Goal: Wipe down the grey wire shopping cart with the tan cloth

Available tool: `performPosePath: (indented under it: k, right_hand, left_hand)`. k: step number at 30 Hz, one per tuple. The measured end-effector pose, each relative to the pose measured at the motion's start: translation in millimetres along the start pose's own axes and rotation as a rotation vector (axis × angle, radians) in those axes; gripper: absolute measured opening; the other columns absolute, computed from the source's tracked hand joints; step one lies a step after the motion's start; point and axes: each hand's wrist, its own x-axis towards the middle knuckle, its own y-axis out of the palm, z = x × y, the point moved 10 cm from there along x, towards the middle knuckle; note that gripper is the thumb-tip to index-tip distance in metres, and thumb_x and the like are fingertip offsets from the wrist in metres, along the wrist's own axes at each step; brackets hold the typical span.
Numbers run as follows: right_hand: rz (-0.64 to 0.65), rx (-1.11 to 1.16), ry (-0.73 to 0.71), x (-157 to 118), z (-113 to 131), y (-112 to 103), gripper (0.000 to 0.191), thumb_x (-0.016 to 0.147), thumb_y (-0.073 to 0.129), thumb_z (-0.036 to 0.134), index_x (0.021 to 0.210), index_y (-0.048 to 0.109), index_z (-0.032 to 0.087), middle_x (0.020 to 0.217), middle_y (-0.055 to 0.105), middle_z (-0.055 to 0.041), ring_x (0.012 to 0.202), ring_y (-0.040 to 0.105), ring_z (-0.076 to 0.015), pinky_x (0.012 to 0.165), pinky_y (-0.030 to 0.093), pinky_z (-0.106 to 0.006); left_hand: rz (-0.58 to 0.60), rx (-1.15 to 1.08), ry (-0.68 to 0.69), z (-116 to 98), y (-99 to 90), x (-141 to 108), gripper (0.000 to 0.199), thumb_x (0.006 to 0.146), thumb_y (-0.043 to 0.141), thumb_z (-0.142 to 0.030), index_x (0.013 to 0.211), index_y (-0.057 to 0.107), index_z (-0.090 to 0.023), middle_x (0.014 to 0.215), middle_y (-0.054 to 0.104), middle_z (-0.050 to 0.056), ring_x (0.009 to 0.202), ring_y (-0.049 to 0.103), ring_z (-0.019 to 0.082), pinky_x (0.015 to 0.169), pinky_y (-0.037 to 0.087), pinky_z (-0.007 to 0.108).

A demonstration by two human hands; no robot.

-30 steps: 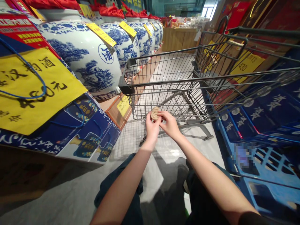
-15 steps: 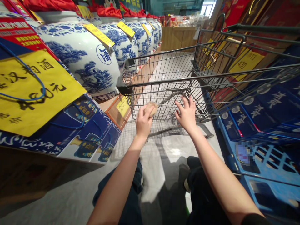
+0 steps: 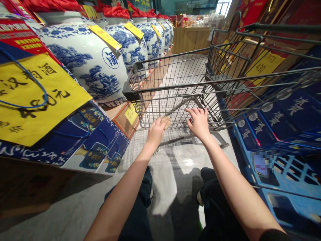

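My left hand [image 3: 156, 133] is shut on a round tan biscuit-like disc [image 3: 166, 122], and its fingers hide most of the disc. Both hands hover at the near end of a wire shopping cart [image 3: 175, 85]. My right hand [image 3: 199, 124] holds nothing, with its fingers spread and slightly curled. It sits just right of the left hand, close to the cart's near rail. I cannot tell whether it touches the rail.
Large blue-and-white porcelain jars [image 3: 85, 57] with red cloth tops and yellow tags line the left. Below them hangs a yellow banner with black calligraphy [image 3: 37, 83]. A blue plastic crate [image 3: 291, 177] stands at the right, and a wooden counter [image 3: 190, 40] lies far ahead.
My right hand has left the disc and moved right, its fingers spreading. My left hand has kept the disc and dropped slightly, now covering more of it. The cart has shifted slightly left in view.
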Motion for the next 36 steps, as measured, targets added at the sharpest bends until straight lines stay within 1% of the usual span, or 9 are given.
performPosePath:
  k: [3,9,11,15,20,22,26,32,36]
  right_hand:
    - [0.024,0.009,0.002,1,0,1,0.051,0.088,0.052,0.016,0.136,0.068,0.019,0.126,0.069,-0.0132,0.127,0.053,-0.0336,0.128,0.018,-0.069]
    - [-0.006,0.020,-0.005,0,1,-1,0.049,0.087,0.053,0.015,0.132,0.069,0.022,0.125,0.070,-0.0119,0.125,0.054,-0.0333,0.128,0.018,-0.070]
    - [-0.005,0.010,-0.007,-1,2,-1,0.050,0.086,0.053,0.016,0.134,0.069,0.022,0.126,0.070,-0.0119,0.125,0.054,-0.0337,0.128,0.019,-0.070]
    - [0.009,0.002,-0.018,-3,4,0,0.053,0.086,0.053,0.018,0.137,0.067,0.021,0.129,0.069,-0.0133,0.128,0.053,-0.0346,0.128,0.019,-0.070]
    - [0.029,0.006,-0.020,-2,2,2,0.053,0.088,0.052,0.018,0.139,0.065,0.021,0.132,0.067,-0.0141,0.131,0.050,-0.0350,0.128,0.017,-0.071]
    - [0.036,0.009,-0.016,-2,2,3,0.053,0.087,0.052,0.017,0.139,0.065,0.021,0.131,0.067,-0.0138,0.131,0.051,-0.0350,0.128,0.017,-0.071]
    - [0.035,0.026,-0.019,-3,4,2,0.053,0.087,0.051,0.017,0.138,0.065,0.020,0.129,0.068,-0.0143,0.130,0.051,-0.0358,0.127,0.016,-0.074]
    - [0.066,-0.001,-0.026,-3,4,4,0.054,0.087,0.052,0.017,0.140,0.064,0.019,0.130,0.066,-0.0158,0.129,0.051,-0.0361,0.126,0.016,-0.075]
    - [0.034,0.011,-0.043,-4,3,3,0.054,0.086,0.052,0.018,0.138,0.064,0.021,0.128,0.068,-0.0138,0.128,0.052,-0.0356,0.126,0.017,-0.075]
  left_hand:
    - [0.063,0.008,0.008,-1,5.1,-1,0.045,0.090,0.059,-0.004,0.128,0.074,-0.023,0.131,0.067,0.012,0.120,0.066,0.030,0.102,0.057,0.041]
    - [-0.219,-0.009,0.054,-2,-45.5,4,0.053,0.090,0.056,-0.002,0.135,0.071,-0.027,0.131,0.067,0.009,0.124,0.063,0.027,0.108,0.053,0.039]
    - [-0.206,-0.001,0.055,0,-43.5,6,0.050,0.089,0.056,-0.002,0.130,0.073,-0.026,0.131,0.068,0.009,0.123,0.064,0.027,0.107,0.054,0.039]
    - [-0.152,0.054,0.052,4,-21.9,2,0.044,0.092,0.057,-0.005,0.126,0.076,-0.026,0.132,0.069,0.010,0.121,0.065,0.028,0.104,0.055,0.039]
    - [0.024,0.092,0.069,10,0.6,-7,0.043,0.095,0.056,-0.007,0.129,0.075,-0.026,0.126,0.071,0.011,0.115,0.067,0.027,0.095,0.058,0.037]
    - [0.003,0.081,0.080,11,-8.5,-7,0.046,0.094,0.056,-0.006,0.132,0.073,-0.026,0.128,0.071,0.010,0.117,0.066,0.026,0.097,0.058,0.037]
    - [-0.143,0.064,0.014,17,-30.9,-3,0.046,0.091,0.058,-0.004,0.129,0.075,-0.025,0.128,0.069,0.010,0.122,0.065,0.027,0.105,0.055,0.038]
    - [-0.060,0.064,-0.058,23,-12.8,-2,0.047,0.087,0.060,-0.003,0.126,0.078,-0.023,0.124,0.069,0.011,0.118,0.067,0.029,0.103,0.058,0.040]
    - [-0.176,0.053,-0.002,28,-40.0,-4,0.047,0.089,0.059,-0.005,0.126,0.077,-0.027,0.122,0.070,0.009,0.115,0.068,0.026,0.101,0.057,0.037]
